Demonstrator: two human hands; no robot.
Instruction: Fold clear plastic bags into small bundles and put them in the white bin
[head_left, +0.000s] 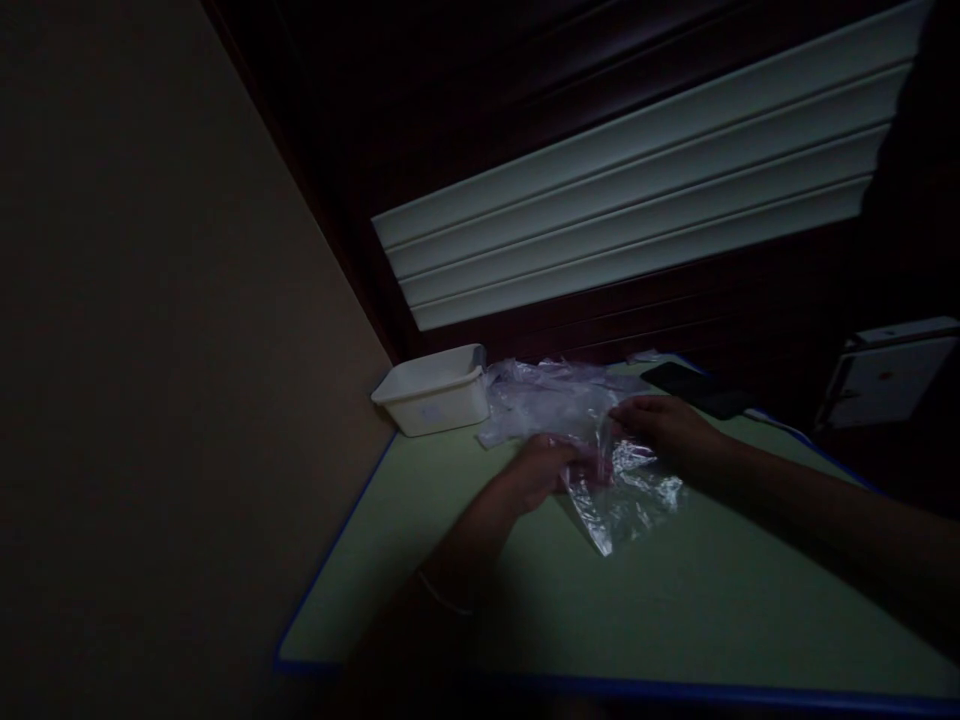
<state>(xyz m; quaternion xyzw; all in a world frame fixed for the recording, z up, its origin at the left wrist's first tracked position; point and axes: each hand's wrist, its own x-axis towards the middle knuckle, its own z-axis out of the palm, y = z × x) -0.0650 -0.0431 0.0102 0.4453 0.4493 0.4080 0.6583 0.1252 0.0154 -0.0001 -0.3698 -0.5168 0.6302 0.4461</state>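
Note:
A clear plastic bag (626, 500) hangs between my two hands above the light green table. My left hand (541, 468) is closed on its left side, with the fingers partly behind the film. At the bag's upper right edge, my right hand (660, 425) pinches the plastic. Just behind lies a pile of clear plastic bags (551, 395), crumpled and overlapping. The dim light hides what, if anything, is inside the held bag.
A white plastic tub (442, 408) stands at the table's back left corner by the wall. Near the back right edge lies a dark flat object (697, 390) with a white cable (776, 422) beside it. The green table (465, 560) has a blue edge. A louvred panel (637, 170) rises behind.

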